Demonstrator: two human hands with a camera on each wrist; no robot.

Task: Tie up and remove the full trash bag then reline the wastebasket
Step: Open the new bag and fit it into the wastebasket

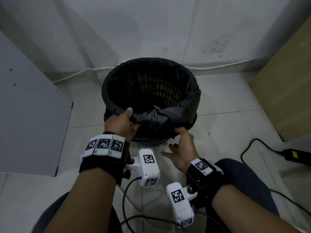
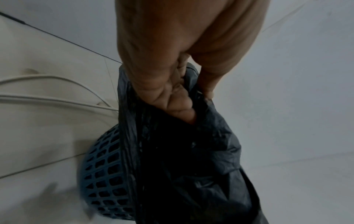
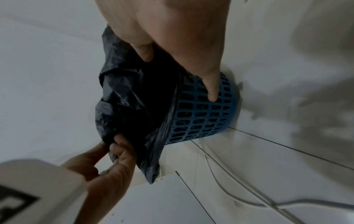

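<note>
Item: trash bag (image 1: 151, 118) hem, wastebasket (image 1: 152, 144) rim: left hand (image 1: 122, 123) grips at 7 o'clock, right hand (image 1: 185, 145) straight-fingered at 5 o'clock; advise even pull, no tearing.

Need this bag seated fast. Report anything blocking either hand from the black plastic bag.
Nothing visible. The left hand grips the black plastic bag draped over the blue lattice wastebasket; the right hand touches the bag's hem.

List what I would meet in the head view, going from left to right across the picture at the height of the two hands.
Grey panel → left hand → right hand → black power adapter.
</note>
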